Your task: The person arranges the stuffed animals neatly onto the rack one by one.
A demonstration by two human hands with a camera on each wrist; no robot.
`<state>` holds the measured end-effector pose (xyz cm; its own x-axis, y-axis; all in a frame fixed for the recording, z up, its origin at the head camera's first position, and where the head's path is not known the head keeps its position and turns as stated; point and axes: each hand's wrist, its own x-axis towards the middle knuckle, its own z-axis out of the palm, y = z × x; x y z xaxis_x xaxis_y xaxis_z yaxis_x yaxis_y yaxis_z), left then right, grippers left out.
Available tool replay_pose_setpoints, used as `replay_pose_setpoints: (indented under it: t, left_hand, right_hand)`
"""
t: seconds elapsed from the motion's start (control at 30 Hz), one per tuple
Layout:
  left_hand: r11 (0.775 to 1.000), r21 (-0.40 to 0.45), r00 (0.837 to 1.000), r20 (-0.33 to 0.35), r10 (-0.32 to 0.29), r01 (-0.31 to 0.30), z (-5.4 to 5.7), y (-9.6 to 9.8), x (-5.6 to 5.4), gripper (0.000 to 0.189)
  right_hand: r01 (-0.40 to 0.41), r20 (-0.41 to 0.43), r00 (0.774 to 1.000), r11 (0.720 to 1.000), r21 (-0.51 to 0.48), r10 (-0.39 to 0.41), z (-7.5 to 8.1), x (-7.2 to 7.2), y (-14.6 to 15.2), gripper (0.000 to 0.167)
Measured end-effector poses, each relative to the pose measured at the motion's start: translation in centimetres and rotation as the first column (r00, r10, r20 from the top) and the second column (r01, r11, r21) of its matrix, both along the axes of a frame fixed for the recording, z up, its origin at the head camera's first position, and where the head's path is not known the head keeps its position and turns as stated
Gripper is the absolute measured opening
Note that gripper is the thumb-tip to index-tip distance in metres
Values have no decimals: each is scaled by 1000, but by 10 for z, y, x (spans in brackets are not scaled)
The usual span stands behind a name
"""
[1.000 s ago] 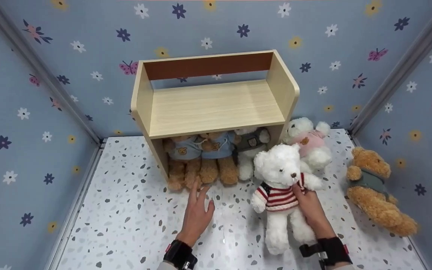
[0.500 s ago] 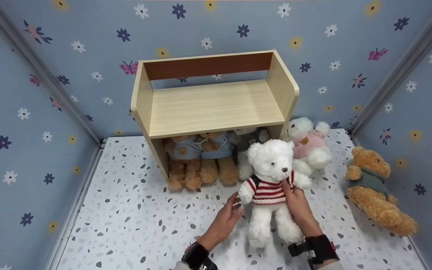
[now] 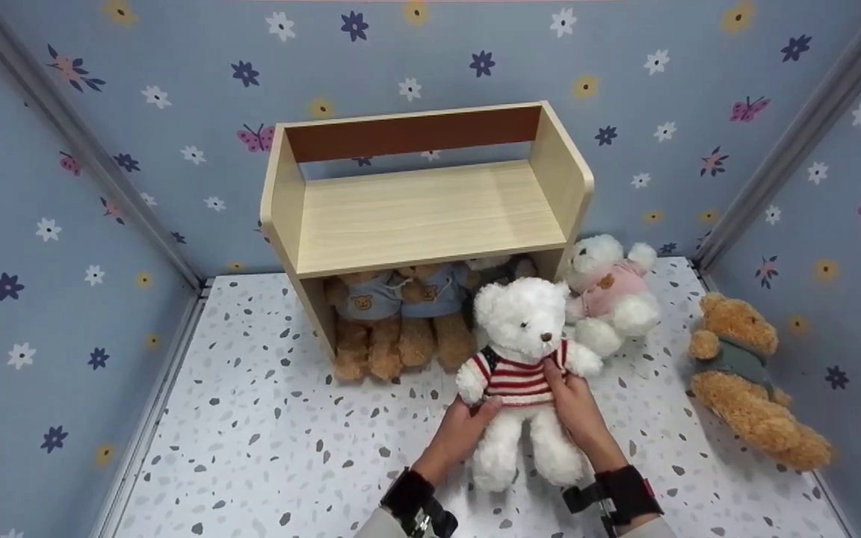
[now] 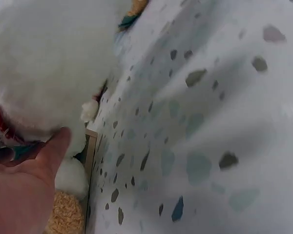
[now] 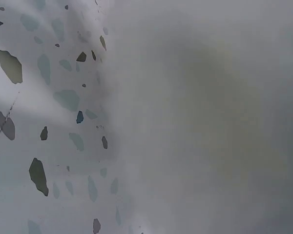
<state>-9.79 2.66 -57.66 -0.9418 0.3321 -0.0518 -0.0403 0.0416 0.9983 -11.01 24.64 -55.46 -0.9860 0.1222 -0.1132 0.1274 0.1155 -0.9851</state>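
A white teddy bear (image 3: 522,320) in a red-and-white striped sweater is held upright between my two hands, in front of the shelf's right part. My right hand (image 3: 584,411) grips its side, thumb on the sweater's front. On the other side my left hand (image 3: 460,433) holds the bear at the sweater's hem, thumb in front, fingers partly hidden behind. In the left wrist view the left hand (image 4: 27,187) presses its thumb into white fur. Blurred white fur (image 5: 195,122) fills most of the right wrist view, where no hand shows.
Under the wooden shelf (image 3: 430,217) sit brown bears in blue tops (image 3: 363,302) and a partly hidden bear in a dark top (image 3: 501,273). A white bear in pink (image 3: 610,291) leans right of it. A brown bear in green (image 3: 748,373) lies by the right wall.
The striped-sweater bear has moved left with my right hand. My left hand has come right from the brown bears' feet and taken hold of the bear's other side.
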Motion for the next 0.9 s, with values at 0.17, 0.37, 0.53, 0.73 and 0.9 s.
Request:
replay_pose_setpoints:
  t: [0.17,0.37,0.53,0.73,0.9]
  left_hand:
    - [1000,13,999,39,-5,4,3,3,0,65]
    - [996,23,996,49,81,-82,3,-2,-1,61]
    - [984,34,985,33,172,-173,3,-8,-4,49]
    - [969,83,972,29,231,-233,3,-14,-6,35]
    - [952,106,958,11,286,-286,5,-17,-10,21]
  right_hand:
    - [-70,-42,997,998,5,70,1,0,-3,40]
    - [-149,-83,985,988,30,151,3,0,-7,29]
    - [-222,-37,974,973,60,224,3,2,-8,29]
    - [-319,-64,941,934,158,333,1,2,-5,40]
    - [-348,-19,928,882,318,373,0,4,-5,31]
